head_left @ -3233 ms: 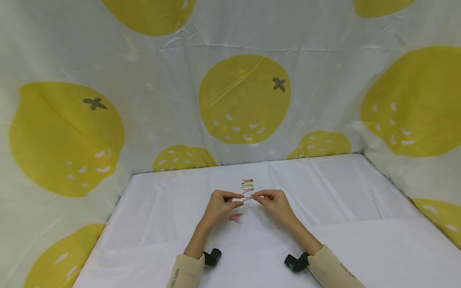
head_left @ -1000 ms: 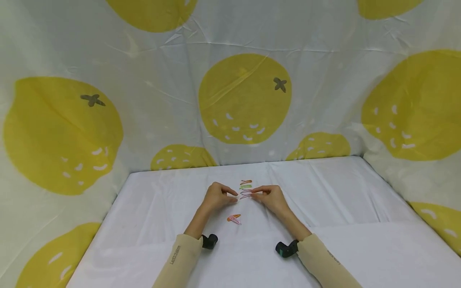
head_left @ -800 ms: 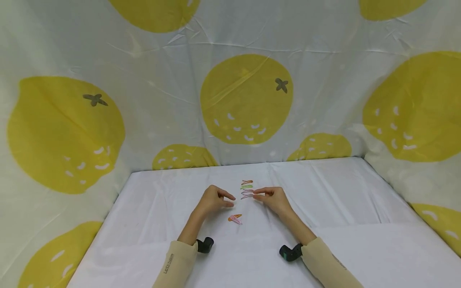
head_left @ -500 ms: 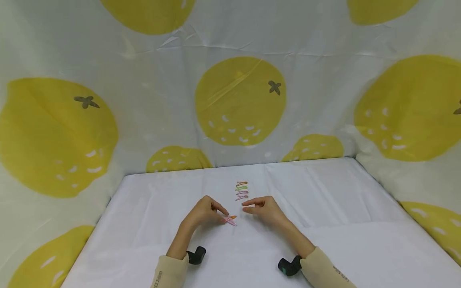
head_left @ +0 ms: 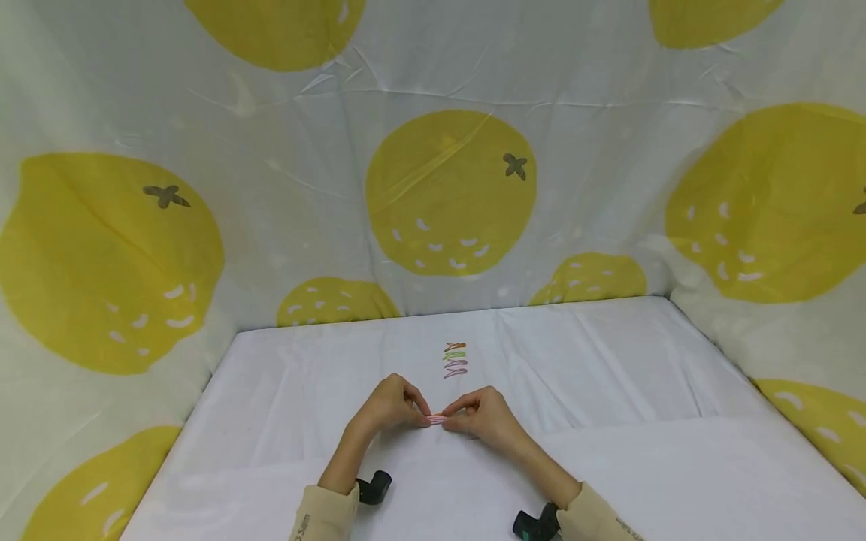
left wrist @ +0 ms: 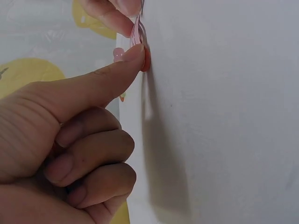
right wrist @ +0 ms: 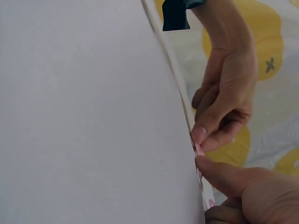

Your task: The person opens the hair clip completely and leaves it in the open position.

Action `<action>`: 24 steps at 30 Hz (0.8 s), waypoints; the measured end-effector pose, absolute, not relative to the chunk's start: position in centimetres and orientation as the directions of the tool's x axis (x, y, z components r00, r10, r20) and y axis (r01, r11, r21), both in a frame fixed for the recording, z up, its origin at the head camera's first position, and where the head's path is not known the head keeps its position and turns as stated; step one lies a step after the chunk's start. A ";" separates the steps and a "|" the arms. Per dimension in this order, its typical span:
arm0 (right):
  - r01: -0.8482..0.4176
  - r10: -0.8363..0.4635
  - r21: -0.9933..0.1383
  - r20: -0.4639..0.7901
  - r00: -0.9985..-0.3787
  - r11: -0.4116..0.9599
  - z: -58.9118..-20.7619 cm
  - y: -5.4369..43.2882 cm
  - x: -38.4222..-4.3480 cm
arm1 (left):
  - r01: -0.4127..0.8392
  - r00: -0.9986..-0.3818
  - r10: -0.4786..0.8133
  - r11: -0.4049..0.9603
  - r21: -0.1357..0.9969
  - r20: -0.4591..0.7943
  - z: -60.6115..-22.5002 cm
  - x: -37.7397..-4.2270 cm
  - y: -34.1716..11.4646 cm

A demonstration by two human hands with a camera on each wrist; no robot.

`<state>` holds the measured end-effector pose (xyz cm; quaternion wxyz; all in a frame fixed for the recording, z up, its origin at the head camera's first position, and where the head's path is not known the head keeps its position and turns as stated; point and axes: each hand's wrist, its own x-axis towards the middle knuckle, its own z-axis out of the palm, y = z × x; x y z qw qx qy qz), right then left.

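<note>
In the head view a pink snap hair clip (head_left: 436, 420) lies low over the white cloth. My left hand (head_left: 392, 400) pinches its left end between thumb and forefinger. At the other end, my right hand (head_left: 492, 415) grips it the same way. The left wrist view shows the pink clip (left wrist: 135, 36) between the fingertips of both hands. A bit of orange shows at the pink clip's far edge; the fingers hide most of it. Farther back, an orange clip (head_left: 455, 346), a green clip (head_left: 455, 355) and two pinkish-purple clips (head_left: 455, 373) form a column, their arms spread apart.
White cloth (head_left: 609, 376) covers the table. Behind and beside it hangs a pale curtain (head_left: 588, 188) printed with large yellow fruit. Black wrist cameras (head_left: 374, 488) sit on both forearms.
A pinkish-purple clip held by both hands was let go at the column's near end. Both hands then came nearer to the body and took hold of the pink clip, which lay crossed over an orange one.
</note>
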<state>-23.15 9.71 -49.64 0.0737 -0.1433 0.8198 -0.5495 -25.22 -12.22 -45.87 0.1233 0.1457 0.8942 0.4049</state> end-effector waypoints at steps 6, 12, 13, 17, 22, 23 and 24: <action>-0.186 -0.299 -0.897 0.063 -0.952 0.402 -49.6 9.6 -23.0 | 0.177 -0.927 0.364 0.631 0.756 -0.087 -45.7 -25.2 -12.3; -0.139 -0.321 -0.913 0.010 -0.947 0.383 -49.4 9.9 -23.1 | 0.180 -0.921 0.381 0.604 0.776 -0.082 -45.5 -25.3 -12.2; -0.134 -0.328 -0.917 0.004 -0.945 0.375 -49.4 9.9 -23.1 | 0.183 -0.919 0.386 0.597 0.781 -0.080 -45.4 -25.3 -12.1; -0.134 -0.342 -0.931 0.011 -0.940 0.339 -49.2 10.1 -23.3 | 0.178 -0.917 0.392 0.566 0.805 -0.073 -45.3 -25.3 -12.0; -0.142 -0.321 -0.935 0.032 -0.947 0.325 -49.0 10.4 -23.6 | 0.138 -0.931 0.357 0.529 0.837 -0.072 -45.1 -25.2 -12.1; -0.141 -0.309 -0.933 0.035 -0.950 0.331 -49.0 10.4 -23.6 | 0.134 -0.933 0.352 0.522 0.842 -0.070 -45.0 -25.1 -12.1; -0.138 -0.297 -0.932 0.034 -0.954 0.335 -48.9 10.5 -23.7 | 0.129 -0.935 0.348 0.515 0.847 -0.070 -45.0 -25.1 -12.1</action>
